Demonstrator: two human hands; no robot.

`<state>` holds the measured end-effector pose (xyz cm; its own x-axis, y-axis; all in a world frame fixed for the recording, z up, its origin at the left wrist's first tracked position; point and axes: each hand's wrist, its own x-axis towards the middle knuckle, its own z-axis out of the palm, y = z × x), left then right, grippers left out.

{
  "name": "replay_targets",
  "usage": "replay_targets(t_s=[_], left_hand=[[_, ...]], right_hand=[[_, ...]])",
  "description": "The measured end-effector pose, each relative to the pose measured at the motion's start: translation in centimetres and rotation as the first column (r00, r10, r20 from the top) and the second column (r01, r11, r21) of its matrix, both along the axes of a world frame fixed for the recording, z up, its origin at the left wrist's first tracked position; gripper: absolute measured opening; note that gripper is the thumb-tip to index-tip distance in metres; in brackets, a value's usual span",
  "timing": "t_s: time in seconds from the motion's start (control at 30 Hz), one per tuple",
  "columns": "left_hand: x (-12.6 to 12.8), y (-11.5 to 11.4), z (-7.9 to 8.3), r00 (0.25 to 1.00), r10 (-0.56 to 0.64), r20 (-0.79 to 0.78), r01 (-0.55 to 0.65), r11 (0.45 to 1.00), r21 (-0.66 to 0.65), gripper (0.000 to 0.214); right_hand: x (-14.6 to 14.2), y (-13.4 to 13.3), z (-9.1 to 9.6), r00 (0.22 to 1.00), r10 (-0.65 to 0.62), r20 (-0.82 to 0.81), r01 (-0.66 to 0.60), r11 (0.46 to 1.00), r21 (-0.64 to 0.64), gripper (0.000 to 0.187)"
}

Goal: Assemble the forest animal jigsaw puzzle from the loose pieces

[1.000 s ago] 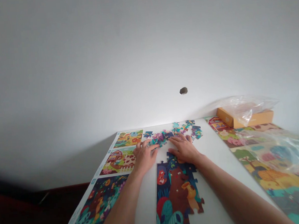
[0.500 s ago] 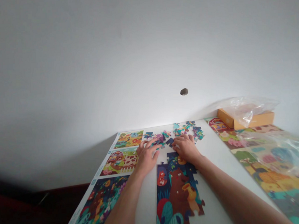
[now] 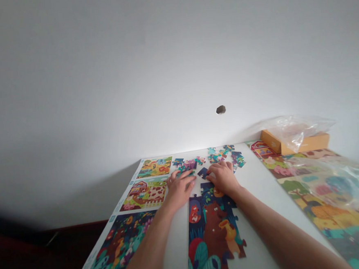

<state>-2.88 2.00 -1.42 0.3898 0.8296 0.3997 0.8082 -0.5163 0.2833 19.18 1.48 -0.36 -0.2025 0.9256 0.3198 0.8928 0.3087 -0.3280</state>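
White tabletop (image 3: 256, 182) holds a bear jigsaw puzzle (image 3: 214, 234), seemingly unfinished.

Bare left hand (image 3: 179, 190), bare right hand (image 3: 223, 178), 2 bare forearms (image 3: 147, 251)

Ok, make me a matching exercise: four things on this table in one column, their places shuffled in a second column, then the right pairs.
Things:
1. Left hand
2. Right hand
3. Bear puzzle
4. Orange box

Places:
A. Beside the dark blue piece
B. Partly under a clear plastic bag
C. On the teal and pink pieces
D. Between the left forearm and right forearm

Pairs: 1-C, 2-A, 3-D, 4-B
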Motion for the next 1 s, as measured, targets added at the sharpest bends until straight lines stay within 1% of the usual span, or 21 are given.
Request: replay_targets(t_s=[0.07,0.13,0.27,0.33,0.47,0.57,0.6,0.67,0.73,0.8,0.9,1.0], left_hand=[[0.0,0.1,0.1,0.999,0.033,0.022,-0.034,0.999,0.038,0.023],[0.1,0.1,0.2,0.998,0.038,0.052,-0.042,0.997,0.065,0.022],[0.2,0.0,0.4,0.995,-0.035,0.093,0.028,0.997,0.069,0.024],[0.3,-0.1,0.3,0.993,-0.061,0.100,0.056,0.997,0.055,0.030],[0.5,-0.4,0.0,0.992,-0.062,0.108,0.061,0.998,0.007,0.049],[0.6,-0.5,-0.2,0.990,-0.074,0.122,0.077,0.997,-0.016,0.062],[0.6,-0.5,-0.2,0.988,-0.081,0.132,0.085,0.996,-0.021,0.065],[0.6,-0.5,-0.1,0.983,-0.092,0.160,0.098,0.995,-0.033,0.068],[0.6,-0.5,0.0,0.978,-0.099,0.184,0.109,0.993,-0.044,0.066],[0.6,-0.4,0.1,0.975,-0.103,0.195,0.113,0.993,-0.042,0.058],[0.7,-0.4,0.5,0.972,-0.098,0.212,0.103,0.995,-0.013,0.045],[0.7,-0.4,0.9,0.959,-0.073,0.273,0.071,0.997,0.021,0.040]], right_hand=[[0.2,0.1,-0.1,1.000,-0.011,0.004,0.011,1.000,-0.007,0.012],[0.3,0.2,-0.2,1.000,-0.021,0.002,0.021,1.000,-0.012,0.011],[0.4,0.1,-0.3,1.000,-0.005,-0.009,0.005,1.000,0.006,0.018],[0.3,0.0,-0.2,1.000,0.026,-0.012,-0.025,0.999,0.029,0.022],[0.3,-0.3,0.1,0.997,0.068,-0.030,-0.067,0.997,0.036,0.023],[0.3,-0.4,0.3,0.990,0.086,-0.110,-0.079,0.995,0.066,0.021],[0.2,-0.5,0.3,0.981,0.116,-0.154,-0.103,0.991,0.086,0.021],[0.0,-0.6,0.3,0.941,0.221,-0.257,-0.194,0.973,0.125,0.020],[-0.3,-0.8,0.2,0.875,0.335,-0.351,-0.300,0.942,0.152,0.021],[-0.6,-0.9,0.2,0.821,0.401,-0.406,-0.363,0.916,0.169,0.024],[-0.8,-1.1,0.3,0.799,0.419,-0.433,-0.368,0.908,0.199,0.028],[-0.8,-1.1,0.3,0.809,0.380,-0.448,-0.330,0.925,0.189,0.039]])
